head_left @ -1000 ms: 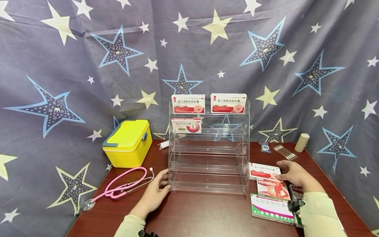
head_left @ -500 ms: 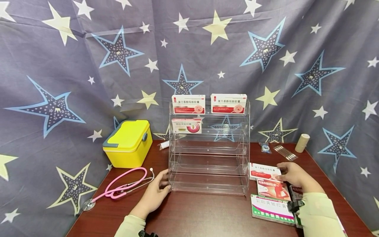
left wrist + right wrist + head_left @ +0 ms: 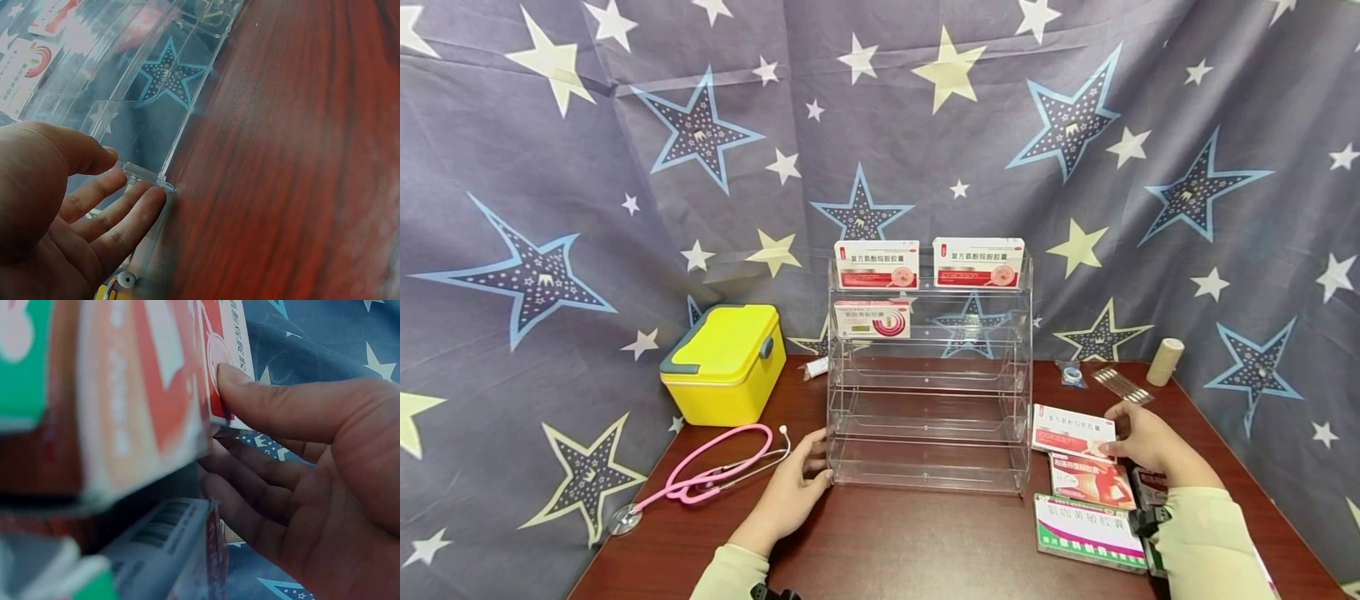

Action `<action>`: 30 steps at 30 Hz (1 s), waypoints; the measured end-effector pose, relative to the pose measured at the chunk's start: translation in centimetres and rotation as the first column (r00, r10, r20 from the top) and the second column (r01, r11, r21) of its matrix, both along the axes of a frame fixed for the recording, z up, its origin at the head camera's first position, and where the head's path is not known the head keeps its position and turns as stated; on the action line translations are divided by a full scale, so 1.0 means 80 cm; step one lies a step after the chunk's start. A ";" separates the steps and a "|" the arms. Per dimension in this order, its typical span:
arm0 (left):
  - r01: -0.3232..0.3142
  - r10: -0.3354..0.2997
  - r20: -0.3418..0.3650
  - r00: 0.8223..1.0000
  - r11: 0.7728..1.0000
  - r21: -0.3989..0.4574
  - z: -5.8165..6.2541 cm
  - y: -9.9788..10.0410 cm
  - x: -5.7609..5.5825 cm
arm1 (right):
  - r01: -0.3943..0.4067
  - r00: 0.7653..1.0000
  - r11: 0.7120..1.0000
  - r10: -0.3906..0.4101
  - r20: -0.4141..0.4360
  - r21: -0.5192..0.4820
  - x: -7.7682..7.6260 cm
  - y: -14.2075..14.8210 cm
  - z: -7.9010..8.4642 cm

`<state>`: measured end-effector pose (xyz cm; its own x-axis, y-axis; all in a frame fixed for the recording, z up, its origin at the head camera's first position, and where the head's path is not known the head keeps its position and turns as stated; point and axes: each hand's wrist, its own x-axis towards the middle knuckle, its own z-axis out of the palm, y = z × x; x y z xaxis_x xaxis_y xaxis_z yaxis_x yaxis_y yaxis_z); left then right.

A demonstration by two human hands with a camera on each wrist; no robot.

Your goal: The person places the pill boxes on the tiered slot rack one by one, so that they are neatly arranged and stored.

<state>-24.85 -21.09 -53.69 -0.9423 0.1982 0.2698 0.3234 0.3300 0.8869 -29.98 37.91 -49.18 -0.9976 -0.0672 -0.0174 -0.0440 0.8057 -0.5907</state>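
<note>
My right hand (image 3: pixel 1146 439) pinches the right end of a white-and-red medicine box (image 3: pixel 1073 432), thumb on its printed face in the right wrist view. This box is tilted, its far edge raised over the other boxes. Below it lie a red medicine box (image 3: pixel 1090 479) and a white, green and purple medicine box (image 3: pixel 1086 532). My left hand (image 3: pixel 797 487) rests against the lower left side of the clear tiered display rack (image 3: pixel 927 477). In the left wrist view its fingertips (image 3: pixel 156 199) touch the rack's bottom corner, fingers nearly straight.
Two white-and-red boxes (image 3: pixel 877 265) stand on the rack's top tier, and a white-and-pink box (image 3: pixel 872 320) on the tier below. Left are a yellow case (image 3: pixel 722 367) and a pink stethoscope (image 3: pixel 722 479). Cotton swabs (image 3: pixel 1122 385) and a bandage roll (image 3: pixel 1165 362) lie back right.
The white-and-red box in my right hand has risen slightly and tilted up off the pile. My left hand and the rack have stayed where they were.
</note>
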 end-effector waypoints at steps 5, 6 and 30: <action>0.005 -0.005 0.000 1.000 1.000 0.008 -0.003 -0.002 -0.001 | 0.056 0.995 0.998 -0.054 -0.084 0.016 0.002 -0.001 0.003; 0.005 -0.005 0.000 1.000 1.000 0.007 -0.003 -0.002 -0.001 | 0.067 0.993 0.998 -0.065 -0.102 0.017 0.002 -0.002 0.005; -0.014 0.014 0.004 1.000 1.000 -0.009 -0.001 -0.002 0.001 | 0.261 0.774 0.897 -0.416 -0.477 -0.358 0.051 -0.029 0.145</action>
<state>-24.78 -21.27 -53.79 -0.9460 0.1877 0.2645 0.3154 0.3427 0.8849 -25.91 35.57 -37.57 -0.8001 0.3520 0.4857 -0.1639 0.6506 -0.7415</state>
